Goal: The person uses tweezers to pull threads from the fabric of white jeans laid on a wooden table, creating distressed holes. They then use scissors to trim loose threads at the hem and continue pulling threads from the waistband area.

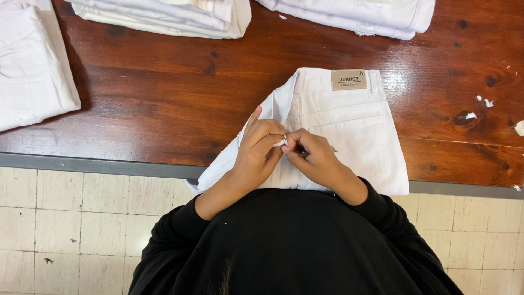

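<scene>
White trousers [349, 136] beneath both pinching hands [289, 147]

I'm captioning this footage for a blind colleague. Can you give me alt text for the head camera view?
Seen from above, a person in black sleeves pinches something small between the left hand and right hand over folded white trousers at the near edge of a dark wooden table. More folded white garments lie along the far edge.
</scene>
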